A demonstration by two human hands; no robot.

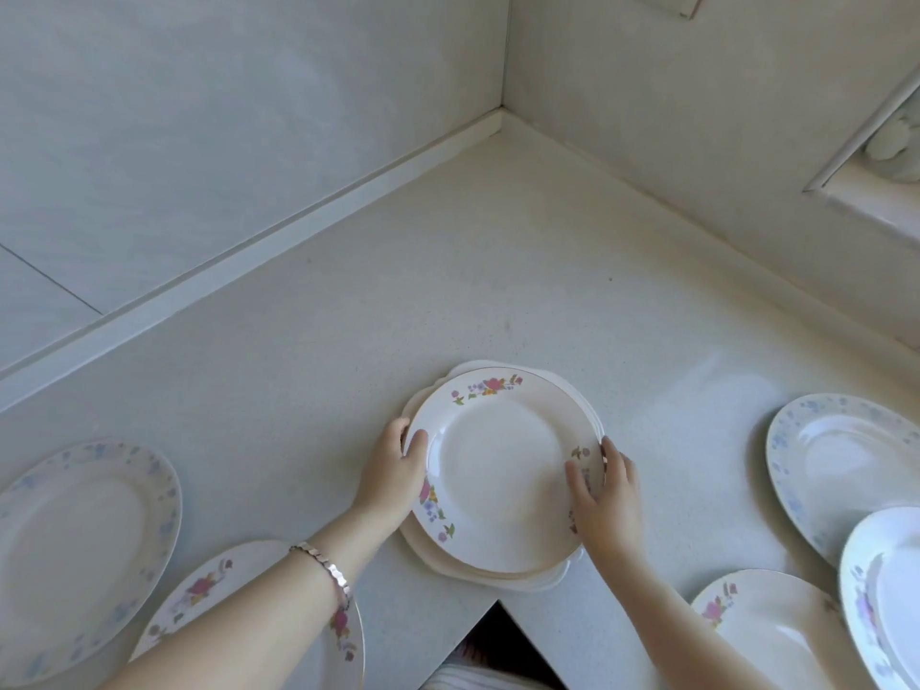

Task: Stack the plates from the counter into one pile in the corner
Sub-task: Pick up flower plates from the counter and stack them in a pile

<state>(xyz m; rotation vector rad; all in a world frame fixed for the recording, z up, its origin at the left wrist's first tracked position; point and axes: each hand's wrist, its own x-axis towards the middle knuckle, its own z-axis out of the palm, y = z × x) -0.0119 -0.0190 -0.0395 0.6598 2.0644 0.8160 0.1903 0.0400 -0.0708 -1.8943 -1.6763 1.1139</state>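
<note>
Two hands, left hand [393, 470] and right hand [605, 495], had fingers clamped on opposite rims of the flowered plate [498, 470] atop a small pile [547, 582] mid-bench [498, 266]. Stiff, glazed, probably slippery and breakable; rims looked the safest hold.

A pale speckled stone table [498, 271] fills the lower part of the view and runs back into a corner at about 12 o'clock. Two pale grey-white tiled walls [249, 102] meet there, with a white raised trim strip [298, 226] along the join at 10 o'clock. At 2 o'clock a white-framed recessed ledge [866, 191] is set into the right wall. Soft daylight lies over the surfaces. At 6 o'clock the table's front edge notches inward over a dark gap [490, 644].
</note>
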